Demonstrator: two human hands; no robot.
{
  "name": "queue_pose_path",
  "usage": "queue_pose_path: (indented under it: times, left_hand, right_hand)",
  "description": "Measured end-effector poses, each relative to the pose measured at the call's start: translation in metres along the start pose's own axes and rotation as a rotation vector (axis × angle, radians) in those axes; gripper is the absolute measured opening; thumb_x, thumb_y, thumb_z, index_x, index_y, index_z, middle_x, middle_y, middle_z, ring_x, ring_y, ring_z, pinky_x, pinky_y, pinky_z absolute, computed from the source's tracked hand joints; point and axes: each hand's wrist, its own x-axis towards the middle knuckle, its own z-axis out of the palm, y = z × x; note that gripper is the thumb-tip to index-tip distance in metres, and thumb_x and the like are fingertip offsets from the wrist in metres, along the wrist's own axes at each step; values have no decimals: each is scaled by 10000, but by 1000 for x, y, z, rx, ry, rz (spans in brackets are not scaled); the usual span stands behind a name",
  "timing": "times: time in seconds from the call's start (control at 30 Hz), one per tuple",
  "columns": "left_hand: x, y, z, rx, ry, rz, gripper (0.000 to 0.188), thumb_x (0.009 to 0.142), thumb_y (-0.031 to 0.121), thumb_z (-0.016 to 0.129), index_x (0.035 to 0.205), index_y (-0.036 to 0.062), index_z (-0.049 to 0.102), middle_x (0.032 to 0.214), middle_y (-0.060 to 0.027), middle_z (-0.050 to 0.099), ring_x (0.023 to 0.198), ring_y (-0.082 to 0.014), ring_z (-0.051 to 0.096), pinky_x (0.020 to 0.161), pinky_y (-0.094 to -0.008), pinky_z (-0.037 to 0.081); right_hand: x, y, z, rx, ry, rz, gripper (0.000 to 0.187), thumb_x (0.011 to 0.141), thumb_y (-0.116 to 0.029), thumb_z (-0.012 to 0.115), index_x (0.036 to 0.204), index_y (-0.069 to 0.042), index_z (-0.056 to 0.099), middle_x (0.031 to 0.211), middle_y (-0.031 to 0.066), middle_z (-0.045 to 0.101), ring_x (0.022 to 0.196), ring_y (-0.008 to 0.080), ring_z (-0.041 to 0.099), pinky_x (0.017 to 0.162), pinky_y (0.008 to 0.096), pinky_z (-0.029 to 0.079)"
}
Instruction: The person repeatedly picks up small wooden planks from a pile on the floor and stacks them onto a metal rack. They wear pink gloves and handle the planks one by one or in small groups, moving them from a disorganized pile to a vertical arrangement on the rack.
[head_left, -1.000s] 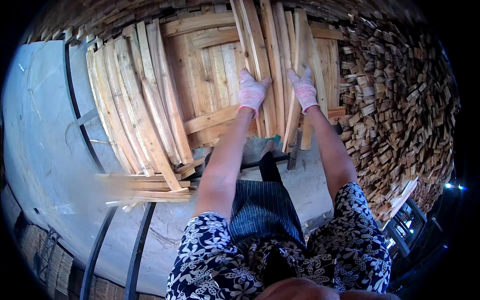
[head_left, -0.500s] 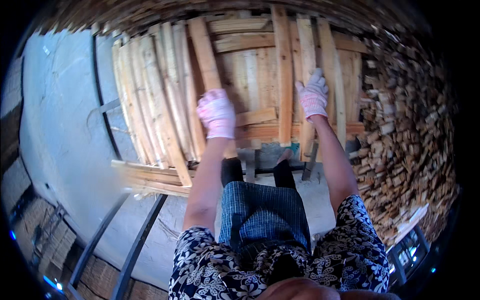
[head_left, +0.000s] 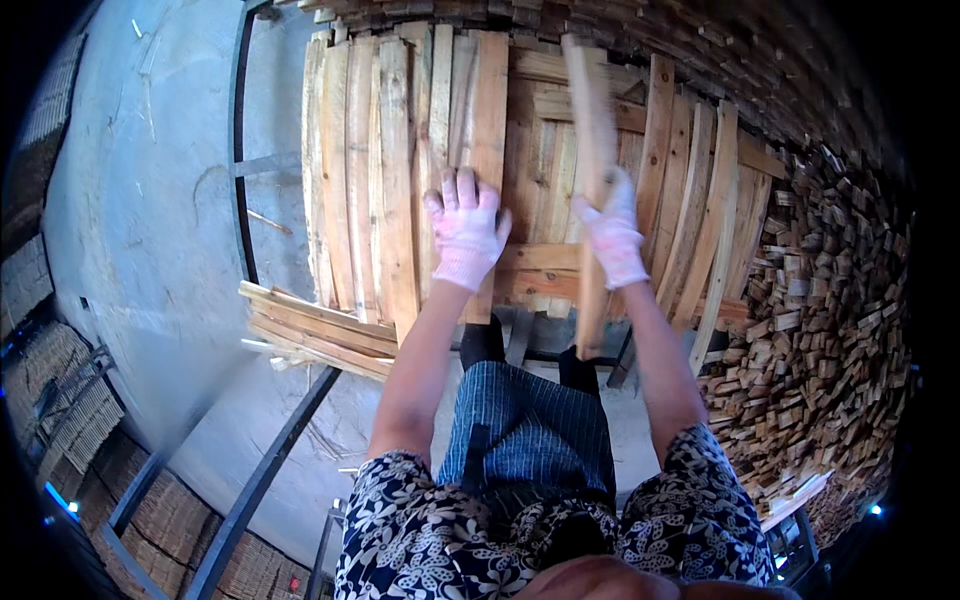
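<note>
left hand [head_left: 465, 228]: laid open over boards at left [head_left: 394, 130], clenching nothing | right hand [head_left: 612, 232]: grasping loose board [head_left: 594, 115] right of centre, near end overhanging; blur hides how firmly | risk: one-handed hold could let it swing, knocking boards at right [head_left: 656, 130] askew; leaning left palm could shift its row

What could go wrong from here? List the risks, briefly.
1. The right hand holds a blurred slat whose near end appears close to the right leg; if it swings, it might knock the leg.
2. The left hand lies spread on the row of slats, so its gloved fingers could get pinched if one shifts.
</note>
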Motion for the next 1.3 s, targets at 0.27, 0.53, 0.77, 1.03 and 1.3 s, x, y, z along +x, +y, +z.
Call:
queue_pose_path:
  times: [0.27, 0.53, 0.77, 1.03, 1.3]
  left_hand:
    - [-23, -11, 14, 47, -61, 62, 660, 905, 444, 617, 1399, 26, 488, 1488, -219, 444, 1404, -439, 371, 1169, -590, 219]
    - [-24, -13, 9, 55, -26, 69, 619, 909, 417, 612, 1381, 34, 497, 1476, -225, 451, 1364, -431, 398, 1144, -587, 256]
    - [-30, -12, 11, 121, -43, 71, 624, 909, 413, 608, 1392, 39, 481, 1472, -218, 454, 1365, -429, 399, 1149, -584, 254]
    - [-27, -6, 13, 141, -27, 61, 607, 903, 411, 597, 1373, 40, 498, 1464, -217, 465, 1365, -419, 409, 1151, -580, 258]
    - [-24, -13, 13, 93, 9, 55, 607, 869, 391, 629, 1349, 46, 491, 1427, -207, 473, 1343, -421, 417, 1117, -585, 278]
  right_hand:
    - [26, -40, 123, 197, -20, 137, 714, 1023, -489, 428, 1480, 51, 329, 1454, 370, 421, 1377, 482, 401, 1143, 468, 352]
    - [38, 48, -97, -793, 381, -16, 516, 941, -389, 601, 1337, -75, 495, 1144, 241, 586, 1074, 419, 592, 927, 531, 474]
    - [11, 130, -125, -184, 101, 196, 858, 979, -482, 578, 1624, -174, 105, 1562, 304, 329, 1401, 475, 397, 1164, 477, 338]
    - [-2, 111, -108, -258, 95, 168, 837, 941, -343, 641, 1611, -156, 175, 1543, 332, 330, 1369, 472, 439, 1124, 499, 391]
    - [-29, 14, -39, 263, 107, 26, 782, 956, -218, 662, 1593, -94, 227, 1421, 257, 494, 1215, 379, 565, 1011, 446, 486]
